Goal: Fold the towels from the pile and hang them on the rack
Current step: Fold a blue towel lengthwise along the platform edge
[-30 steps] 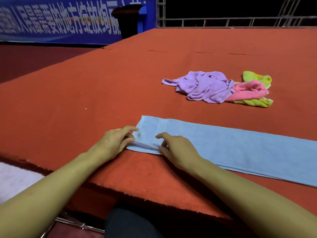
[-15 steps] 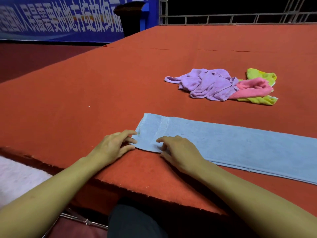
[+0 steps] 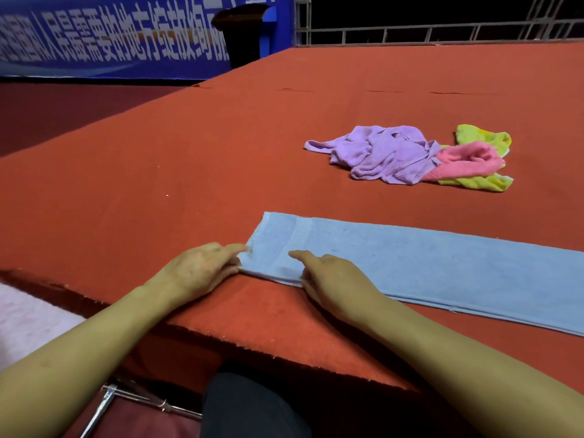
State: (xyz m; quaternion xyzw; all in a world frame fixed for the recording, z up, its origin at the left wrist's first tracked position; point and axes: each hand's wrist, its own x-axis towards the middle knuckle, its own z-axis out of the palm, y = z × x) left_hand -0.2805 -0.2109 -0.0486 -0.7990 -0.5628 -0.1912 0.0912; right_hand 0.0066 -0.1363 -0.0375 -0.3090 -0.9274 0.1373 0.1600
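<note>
Since a second ago our hands have let the lifted corner drop and now settle flat at the blue towel's [image 3: 410, 267] left end. Our left hand [image 3: 197, 271] touches the corner with nearly straight fingers; our right hand [image 3: 331, 281] presses just beside it, forefinger out, neither hand gripping. To fold well, we should square both layers at this edge before carrying it over rightward. We count one blue towel under our hands and three piled beyond the right hand: purple [image 3: 382, 153], pink [image 3: 467, 159], yellow [image 3: 483, 139]. No rack shows.
</note>
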